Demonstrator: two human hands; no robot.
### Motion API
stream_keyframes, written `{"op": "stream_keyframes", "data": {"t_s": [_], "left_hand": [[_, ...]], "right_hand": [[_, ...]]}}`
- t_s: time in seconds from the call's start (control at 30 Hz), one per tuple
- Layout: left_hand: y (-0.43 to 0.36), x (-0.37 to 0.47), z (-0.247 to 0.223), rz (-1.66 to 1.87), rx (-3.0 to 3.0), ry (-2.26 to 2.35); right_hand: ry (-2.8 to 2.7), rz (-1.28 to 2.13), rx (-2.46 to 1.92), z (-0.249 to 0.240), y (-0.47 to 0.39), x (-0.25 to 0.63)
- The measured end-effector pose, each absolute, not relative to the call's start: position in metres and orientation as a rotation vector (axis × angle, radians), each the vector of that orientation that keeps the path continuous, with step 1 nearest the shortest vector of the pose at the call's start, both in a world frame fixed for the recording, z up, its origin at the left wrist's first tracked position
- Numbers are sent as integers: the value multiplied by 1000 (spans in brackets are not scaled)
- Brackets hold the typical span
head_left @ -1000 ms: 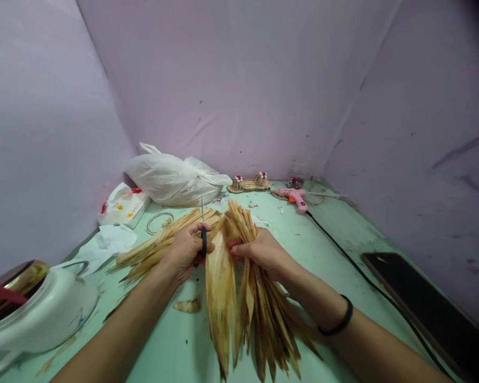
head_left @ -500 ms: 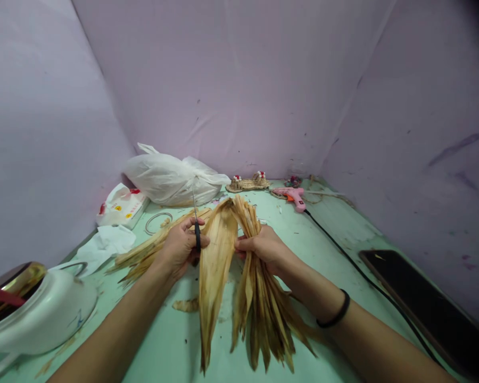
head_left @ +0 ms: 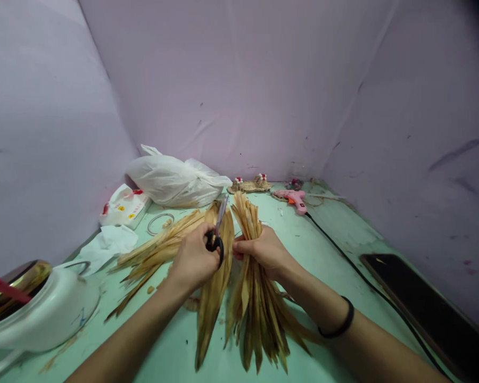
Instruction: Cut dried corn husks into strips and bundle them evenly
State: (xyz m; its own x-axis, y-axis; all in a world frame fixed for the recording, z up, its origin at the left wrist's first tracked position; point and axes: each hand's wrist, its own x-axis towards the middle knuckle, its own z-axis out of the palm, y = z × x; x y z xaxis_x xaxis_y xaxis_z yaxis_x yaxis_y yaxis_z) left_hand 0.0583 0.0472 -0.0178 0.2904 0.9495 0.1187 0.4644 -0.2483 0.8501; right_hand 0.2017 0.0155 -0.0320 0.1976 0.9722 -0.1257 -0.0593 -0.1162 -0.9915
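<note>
My left hand (head_left: 195,258) is closed around the black handles of a pair of scissors (head_left: 221,213), whose blades point away from me, up and slightly right. Beneath it a single broad dried corn husk (head_left: 212,308) stretches toward me; whether my fingers touch it I cannot tell. To the right, my right hand (head_left: 266,249) grips a bundle of dried corn husks (head_left: 261,308) near its narrow top, the loose ends fanning out toward me. More dried husks (head_left: 155,260) lie on the table left of the scissors.
At the back left are a white plastic bag (head_left: 175,181) and a tissue pack (head_left: 127,207). A white pot (head_left: 64,308) stands front left. A pink glue gun (head_left: 295,199) trails a black cord at right, near a dark phone-like slab (head_left: 415,303). A woven piece (head_left: 249,186) sits by the wall.
The broad husk has come away from the bundle's top and now lies apart from it. My left hand has moved right, turning the scissors over the husk. My right hand keeps hold of the bundle.
</note>
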Motion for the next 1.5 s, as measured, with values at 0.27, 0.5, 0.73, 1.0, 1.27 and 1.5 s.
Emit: {"op": "stream_keyframes", "data": {"t_s": [0.27,0.5,0.73,1.0,1.27,1.5], "left_hand": [[76,18,18,886,1320,1258],[84,-16,50,1081,1260,1166],[36,40,31,980,1271,1097],[22,57,20,722,1338,1002],[60,17,26,512,1568,952],[58,19,16,321,1678,725]], "right_hand": [[-902,1093,-1725,-59,31,221],[-956,972,-1778,-41,28,223],[-769,1535,-1120,-2,1,204],[-758,1568,-1050,-13,9,214],[-887,1498,-1152,-7,14,261],[-815,1687,-1026,-9,20,273]]}}
